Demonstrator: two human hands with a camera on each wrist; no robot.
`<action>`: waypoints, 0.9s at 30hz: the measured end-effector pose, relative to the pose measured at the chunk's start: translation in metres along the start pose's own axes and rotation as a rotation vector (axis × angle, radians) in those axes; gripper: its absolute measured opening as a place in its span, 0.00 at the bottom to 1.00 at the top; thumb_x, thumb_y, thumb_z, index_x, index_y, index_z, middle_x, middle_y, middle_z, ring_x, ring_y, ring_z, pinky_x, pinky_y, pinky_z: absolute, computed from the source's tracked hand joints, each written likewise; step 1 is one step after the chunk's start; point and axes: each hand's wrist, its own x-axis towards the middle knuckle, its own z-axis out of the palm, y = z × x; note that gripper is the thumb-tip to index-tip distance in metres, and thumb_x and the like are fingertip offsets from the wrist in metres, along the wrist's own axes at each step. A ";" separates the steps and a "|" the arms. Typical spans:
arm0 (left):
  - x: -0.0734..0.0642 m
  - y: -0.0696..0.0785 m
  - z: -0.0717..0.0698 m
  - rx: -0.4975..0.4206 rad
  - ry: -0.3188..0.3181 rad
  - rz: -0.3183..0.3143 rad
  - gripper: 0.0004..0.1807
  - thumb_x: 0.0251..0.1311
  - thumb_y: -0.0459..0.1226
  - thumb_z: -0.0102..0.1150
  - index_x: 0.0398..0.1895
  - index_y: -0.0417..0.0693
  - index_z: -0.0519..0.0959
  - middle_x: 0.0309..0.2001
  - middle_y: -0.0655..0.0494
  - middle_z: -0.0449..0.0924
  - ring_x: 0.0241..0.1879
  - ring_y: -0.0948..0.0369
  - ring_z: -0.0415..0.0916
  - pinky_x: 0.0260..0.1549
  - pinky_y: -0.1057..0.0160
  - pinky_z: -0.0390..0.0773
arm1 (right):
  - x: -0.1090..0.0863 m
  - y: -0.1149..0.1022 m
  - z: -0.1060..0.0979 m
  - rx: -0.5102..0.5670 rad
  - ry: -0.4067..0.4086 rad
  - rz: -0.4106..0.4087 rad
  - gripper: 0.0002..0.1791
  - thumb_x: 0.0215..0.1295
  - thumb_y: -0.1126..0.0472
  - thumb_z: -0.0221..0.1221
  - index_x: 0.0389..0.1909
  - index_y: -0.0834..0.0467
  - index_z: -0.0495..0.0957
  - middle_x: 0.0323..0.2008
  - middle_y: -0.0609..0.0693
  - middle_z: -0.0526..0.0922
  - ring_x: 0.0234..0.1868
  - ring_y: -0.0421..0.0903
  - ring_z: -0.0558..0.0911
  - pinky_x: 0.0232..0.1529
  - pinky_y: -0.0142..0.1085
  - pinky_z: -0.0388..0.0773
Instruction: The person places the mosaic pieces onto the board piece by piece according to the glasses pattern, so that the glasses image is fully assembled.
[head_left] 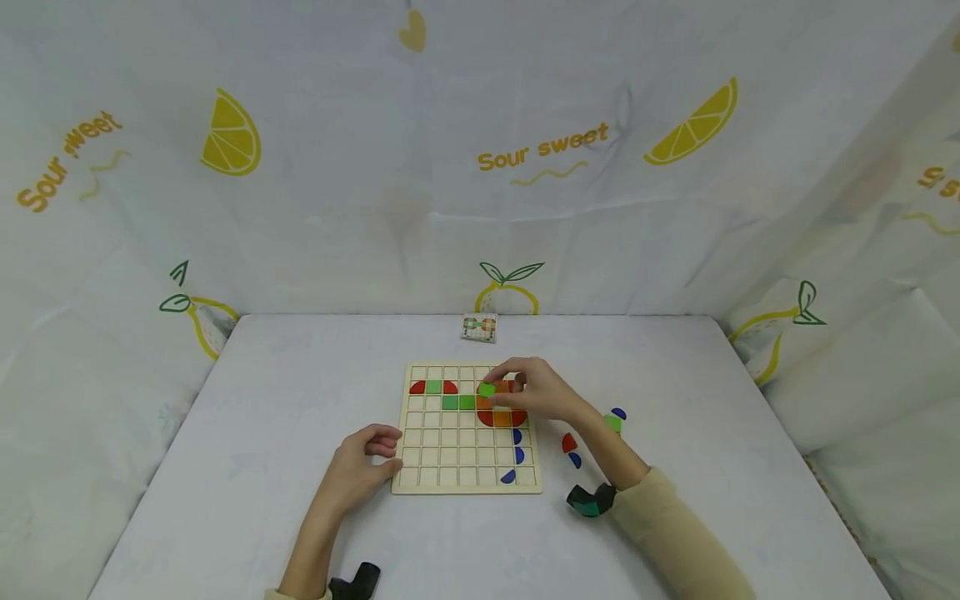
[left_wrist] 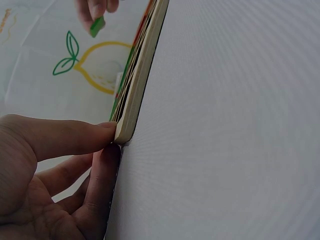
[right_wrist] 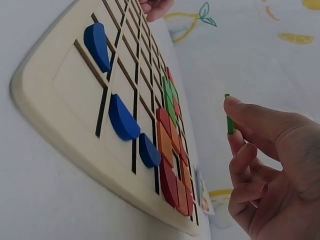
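My right hand (head_left: 540, 390) pinches a green square tile (right_wrist: 230, 117) between thumb and fingertips. It hovers over the upper right part of the wooden grid board (head_left: 435, 492), and the tile stands edge-on in the right wrist view. My left hand (head_left: 358, 467) rests at the board's left side, its thumb tip and fingertips touching the edge. On the board, green squares (head_left: 458, 402), red quarter-round tiles (head_left: 417, 388) and orange squares (head_left: 502, 419) fill some upper cells. Blue half-round tiles (head_left: 507, 477) lie along its right column. My right hand hides some upper right cells.
A small pattern card (head_left: 479, 327) lies behind the board. To the right are a loose red tile (head_left: 569, 442), blue tiles (head_left: 574, 460) and a green square (head_left: 613, 423) partly beneath the right forearm. A printed cloth (head_left: 360, 208) hangs behind the white table.
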 end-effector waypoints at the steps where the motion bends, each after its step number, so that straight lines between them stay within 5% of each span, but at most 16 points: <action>1: 0.000 0.000 0.000 0.001 0.001 -0.001 0.20 0.57 0.27 0.75 0.54 0.42 0.85 0.43 0.51 0.86 0.43 0.61 0.81 0.46 0.64 0.78 | 0.004 -0.002 0.003 0.002 -0.011 -0.004 0.16 0.66 0.58 0.76 0.53 0.54 0.89 0.50 0.52 0.90 0.27 0.39 0.75 0.30 0.27 0.72; 15: 0.001 -0.001 0.000 -0.006 -0.006 -0.007 0.20 0.58 0.27 0.75 0.54 0.42 0.85 0.43 0.51 0.86 0.43 0.61 0.81 0.46 0.65 0.78 | 0.053 -0.025 0.038 0.004 -0.132 -0.101 0.14 0.67 0.56 0.75 0.51 0.55 0.90 0.47 0.51 0.92 0.23 0.36 0.74 0.30 0.27 0.75; 23: 0.001 -0.001 -0.001 -0.014 -0.016 -0.005 0.20 0.58 0.27 0.75 0.54 0.43 0.85 0.43 0.51 0.86 0.43 0.62 0.81 0.46 0.65 0.78 | 0.072 -0.032 0.059 -0.126 -0.178 -0.096 0.14 0.69 0.52 0.74 0.50 0.53 0.90 0.48 0.47 0.93 0.45 0.41 0.82 0.50 0.31 0.78; 27: 0.001 -0.001 -0.001 -0.012 -0.015 0.000 0.20 0.58 0.27 0.75 0.54 0.43 0.85 0.43 0.52 0.86 0.42 0.62 0.81 0.46 0.65 0.78 | 0.077 -0.036 0.067 -0.190 -0.196 -0.099 0.13 0.69 0.53 0.73 0.50 0.53 0.91 0.47 0.47 0.94 0.46 0.42 0.86 0.49 0.33 0.80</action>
